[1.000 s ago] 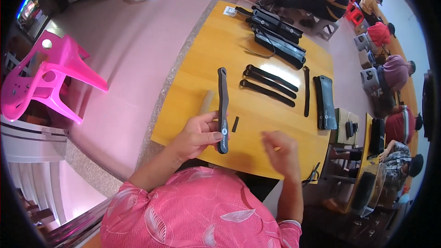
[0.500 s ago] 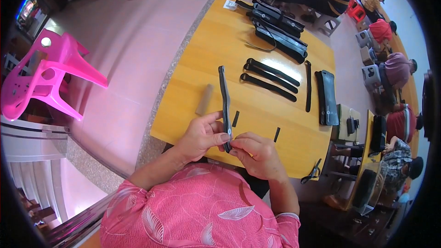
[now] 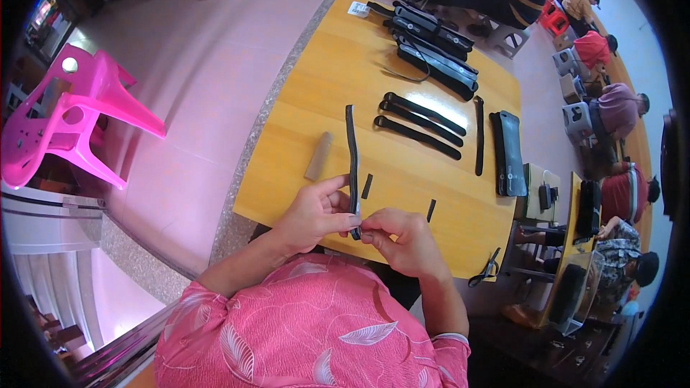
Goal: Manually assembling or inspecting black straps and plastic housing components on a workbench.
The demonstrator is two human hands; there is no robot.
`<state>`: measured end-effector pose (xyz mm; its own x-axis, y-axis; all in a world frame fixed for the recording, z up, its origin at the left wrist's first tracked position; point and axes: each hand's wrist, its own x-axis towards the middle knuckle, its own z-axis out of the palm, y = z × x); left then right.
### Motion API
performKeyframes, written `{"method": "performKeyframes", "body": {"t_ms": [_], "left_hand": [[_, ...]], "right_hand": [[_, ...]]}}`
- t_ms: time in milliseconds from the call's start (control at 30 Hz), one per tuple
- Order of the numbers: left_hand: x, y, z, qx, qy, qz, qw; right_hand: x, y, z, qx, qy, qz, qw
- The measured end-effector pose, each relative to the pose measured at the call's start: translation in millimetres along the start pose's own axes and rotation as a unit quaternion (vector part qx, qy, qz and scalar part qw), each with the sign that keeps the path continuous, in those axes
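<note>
My left hand (image 3: 309, 215) is closed around the lower part of a long, slim black pouch (image 3: 352, 147), with the thumb across it. The pouch stands nearly edge-on and points away from me over the table's near edge. At its near end, the fingertips of my right hand (image 3: 404, 241) are pinched together on it. What exactly they grip there is hidden. Two short black strips (image 3: 367, 186) lie apart on the wooden table (image 3: 309, 93), one just beyond my hands and one to the right. Left of the pouch rests a tan bar (image 3: 318, 156).
Several black straps with end rings (image 3: 420, 139) lie mid-table. Beyond them is a pile of black-and-grey pouches (image 3: 438, 65); another pouch stack (image 3: 509, 154) sits at the right edge. Scissors (image 3: 486, 269) lie at the near right corner. A pink stool (image 3: 93, 111) stands left. People work to the right.
The pouch has turned a little more edge-on, so less of its grey face shows. My right fingers have shifted slightly at its near end; both hands keep their hold.
</note>
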<state>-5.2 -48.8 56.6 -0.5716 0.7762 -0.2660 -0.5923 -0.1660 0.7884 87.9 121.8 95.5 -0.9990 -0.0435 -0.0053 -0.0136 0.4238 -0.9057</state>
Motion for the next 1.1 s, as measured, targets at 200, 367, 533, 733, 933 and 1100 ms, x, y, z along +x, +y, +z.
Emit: {"method": "performKeyframes", "body": {"t_ms": [200,367,533,733,933,1100], "left_hand": [[6,0,-2,0.003,-0.011,0.000,1.000],[8,-1,-3,0.026,-0.008,-0.003,1.000],[10,-2,-3,0.038,0.003,-0.005,0.999],[12,-8,-2,0.021,0.008,-0.004,1.000],[14,-14,-1,0.028,0.025,0.011,0.999],[9,-6,1,-0.047,0.000,-0.022,0.999]], "right_hand": [[2,-6,-4,-0.083,-0.012,-0.011,0.996],[3,-2,-1,-0.142,-0.018,-0.053,0.988],[3,0,6,-0.244,-0.018,-0.091,0.965],[2,3,13,-0.280,0.006,-0.109,0.954],[4,4,12,-0.317,0.041,-0.116,0.941],[9,-1,3,-0.256,0.032,-0.139,0.956]]}}
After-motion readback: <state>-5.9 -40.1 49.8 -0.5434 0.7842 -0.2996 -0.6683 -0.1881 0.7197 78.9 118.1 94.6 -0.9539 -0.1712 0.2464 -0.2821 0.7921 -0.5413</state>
